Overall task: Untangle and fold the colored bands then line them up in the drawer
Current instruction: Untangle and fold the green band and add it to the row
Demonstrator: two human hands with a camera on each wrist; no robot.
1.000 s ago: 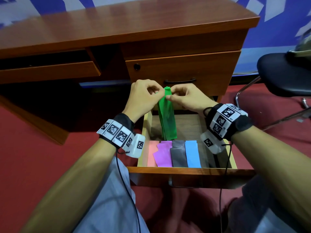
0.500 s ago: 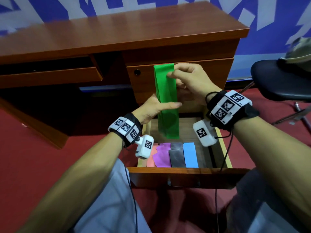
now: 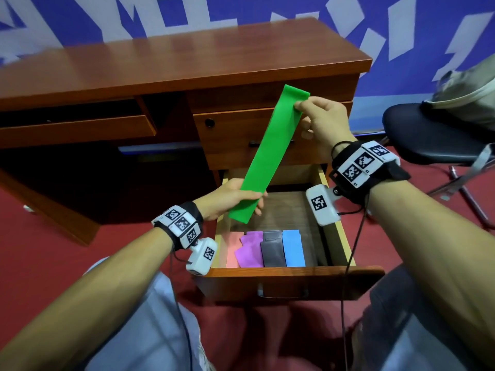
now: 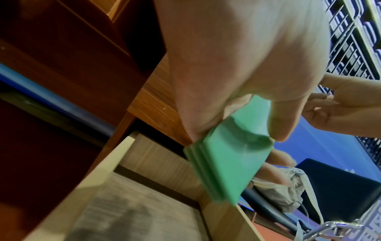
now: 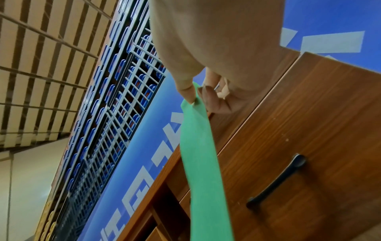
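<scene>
A green band (image 3: 270, 153) is stretched flat and slanted above the open drawer (image 3: 294, 274). My right hand (image 3: 318, 121) pinches its upper end between thumb and forefinger (image 5: 190, 96). My left hand (image 3: 230, 200) holds its lower end, thumb on top and fingers beneath, also seen in the left wrist view on the green band (image 4: 233, 163). Folded bands lie side by side at the drawer's front: a salmon band (image 3: 232, 250), a purple band (image 3: 250, 249), a grey band (image 3: 272, 249) and a blue band (image 3: 292, 247).
The wooden desk (image 3: 174, 62) stands behind, with a shut upper drawer (image 3: 241, 135) and its black handle (image 5: 276, 181). A dark chair (image 3: 428, 135) with a beige bag (image 3: 468, 95) is at the right. Red carpet (image 3: 40, 250) lies below.
The green band went from bunched between both hands to pulled out long; my right hand rose and moved right with the top end, my left slid down to the bottom end.
</scene>
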